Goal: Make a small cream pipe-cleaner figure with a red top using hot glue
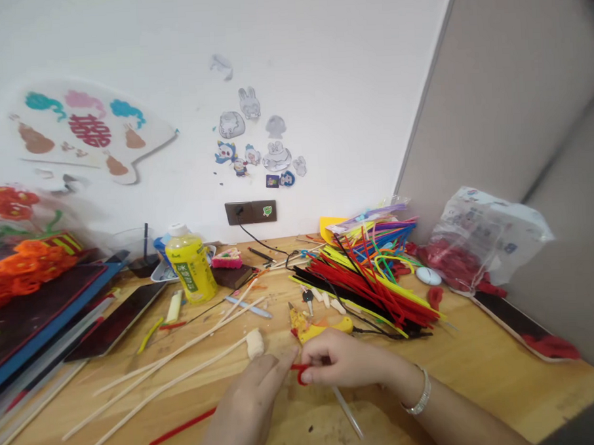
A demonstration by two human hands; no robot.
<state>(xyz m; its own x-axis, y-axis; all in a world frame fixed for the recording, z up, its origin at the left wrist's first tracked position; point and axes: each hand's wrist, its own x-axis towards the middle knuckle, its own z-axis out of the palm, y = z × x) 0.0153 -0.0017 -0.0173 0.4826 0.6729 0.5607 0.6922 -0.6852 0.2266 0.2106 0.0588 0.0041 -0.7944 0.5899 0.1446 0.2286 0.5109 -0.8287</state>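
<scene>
Close together near the front of the table, both my hands are at a red pipe cleaner (301,377) that is curled into a small loop. Between thumb and curled fingers, my right hand (345,358) pinches the loop. My left hand (252,392) is closed at the other side of it, its fingertips partly hidden. A straight red length (182,427) sticks out left of my left hand; whether it joins the loop is hidden. Just beyond my hands lie a yellow glue gun (326,327) and a cream-coloured lump (256,343). Beneath my right hand lies a clear stick (349,414).
Long pale sticks (160,363) cross the left side of the table. A heap of coloured pipe cleaners (363,285) lies at the right. A yellow drink bottle (190,266) stands at the back left, with a dark tablet (117,321) nearby. Plastic bags (489,234) sit far right.
</scene>
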